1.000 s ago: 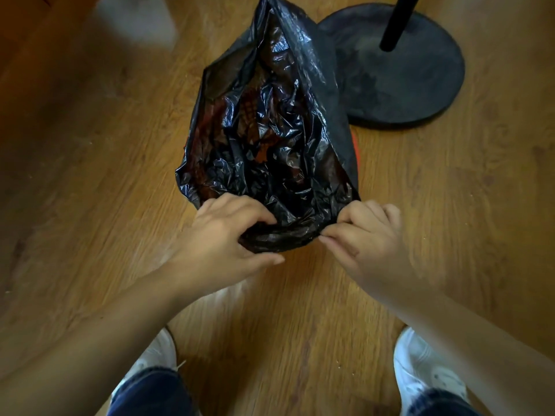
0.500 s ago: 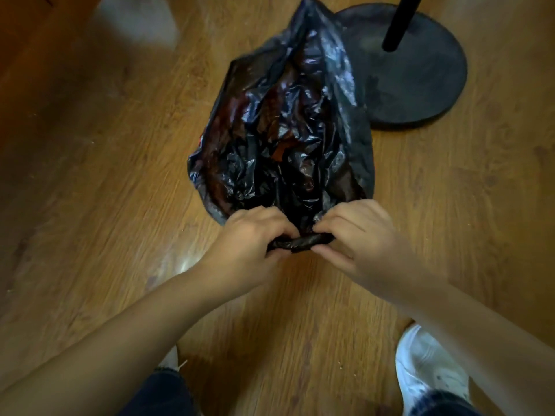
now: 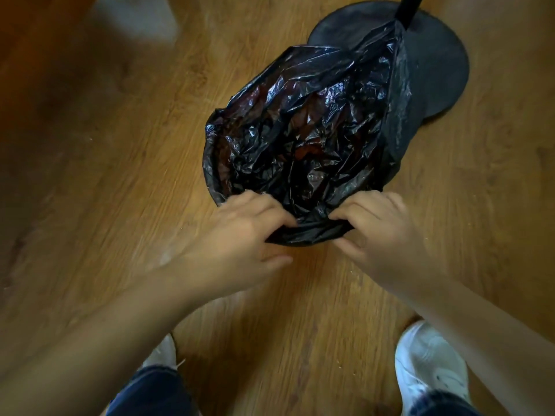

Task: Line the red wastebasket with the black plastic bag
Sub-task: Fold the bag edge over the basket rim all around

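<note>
The near edge of the black plastic bag (image 3: 300, 130) is gripped by both hands. The fingers of the left hand (image 3: 240, 232) are curled over the rolled hem, with the thumb lying beneath it. The hem is pinched in the same way between the curled fingers and thumb of the right hand (image 3: 381, 235). A short bunched stretch of film is held taut between them.

The bag stands on the wooden floor (image 3: 90, 175), its mouth spread wide and facing up. The red wastebasket is covered by it and cannot be made out directly; only a reddish tinge is seen through the crinkled film. On the left the hem appears to be turned down over a rim. At the far right a loose flap rises toward the pole (image 3: 407, 7) of a round black stand base (image 3: 435, 64).

The step in hand is judged to be the folding of the bag's mouth over the rim, about half done. Next, the hem would need to be worked round to the far side and the flap drawn down, without the near edge being pulled off.
</note>
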Motion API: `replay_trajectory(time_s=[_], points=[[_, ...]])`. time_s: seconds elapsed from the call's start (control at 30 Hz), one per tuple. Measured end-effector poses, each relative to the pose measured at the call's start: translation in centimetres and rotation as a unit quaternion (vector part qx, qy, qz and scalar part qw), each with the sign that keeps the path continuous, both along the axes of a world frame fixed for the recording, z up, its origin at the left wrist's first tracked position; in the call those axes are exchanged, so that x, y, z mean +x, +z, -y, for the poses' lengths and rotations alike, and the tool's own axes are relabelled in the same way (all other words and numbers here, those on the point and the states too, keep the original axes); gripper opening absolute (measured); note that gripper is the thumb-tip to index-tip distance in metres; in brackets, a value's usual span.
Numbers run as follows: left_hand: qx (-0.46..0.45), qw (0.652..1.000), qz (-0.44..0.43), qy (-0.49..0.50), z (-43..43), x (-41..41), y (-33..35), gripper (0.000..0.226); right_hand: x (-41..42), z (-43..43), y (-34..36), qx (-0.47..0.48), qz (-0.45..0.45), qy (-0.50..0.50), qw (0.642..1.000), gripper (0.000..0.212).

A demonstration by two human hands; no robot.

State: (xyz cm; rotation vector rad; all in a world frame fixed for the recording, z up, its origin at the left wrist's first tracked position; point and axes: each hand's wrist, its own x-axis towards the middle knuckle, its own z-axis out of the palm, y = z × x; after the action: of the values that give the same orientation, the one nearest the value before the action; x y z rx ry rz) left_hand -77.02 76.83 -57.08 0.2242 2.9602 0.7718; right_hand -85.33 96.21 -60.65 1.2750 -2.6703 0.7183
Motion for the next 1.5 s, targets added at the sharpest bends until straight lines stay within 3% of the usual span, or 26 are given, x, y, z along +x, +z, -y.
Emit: replay_trajectory(time_s=[0.23,0.53,0.83,0.97,1.3,1.4,1.5], points=[[0.081,0.994,0.0,0.069,-3.0,-1.0,-1.5,0.024,0.6,0.1,0.4,-0.025,0.034,0.028,0.999,0.03],[-0.03,0.999,-0.028,-0.013,-0.6,-0.5,-0.7,0.02,-0.8,-0.5,1.2,0.033,-0.091,0.087,0.991,0.024],[-0.078,0.996,-0.045,-0.025,1.8,0.3,-0.6,0.007,-0.5,-1.2,0.8,-0.004,-0.051,0.101,0.994,0.023],[-0.089,0.995,-0.051,-0.014,2.6,0.4,-0.6,0.011,-0.3,-1.3,0.5,-0.016,-0.057,0.105,0.993,0.013],[-0.052,0.998,-0.032,0.03,2.6,0.4,-0.9,0.011,0.0,-2.1,-0.1,-0.029,-0.016,0.104,0.994,0.018],[-0.035,0.998,-0.01,0.046,1.7,0.7,-0.9,0.033,0.1,-2.3,-0.4,-0.028,0.006,0.092,0.995,0.017],[0.0,0.999,-0.028,0.044,0.0,0.6,-0.5,0.039,0.4,-1.9,-0.6,-0.027,0.025,0.088,0.995,0.02]])
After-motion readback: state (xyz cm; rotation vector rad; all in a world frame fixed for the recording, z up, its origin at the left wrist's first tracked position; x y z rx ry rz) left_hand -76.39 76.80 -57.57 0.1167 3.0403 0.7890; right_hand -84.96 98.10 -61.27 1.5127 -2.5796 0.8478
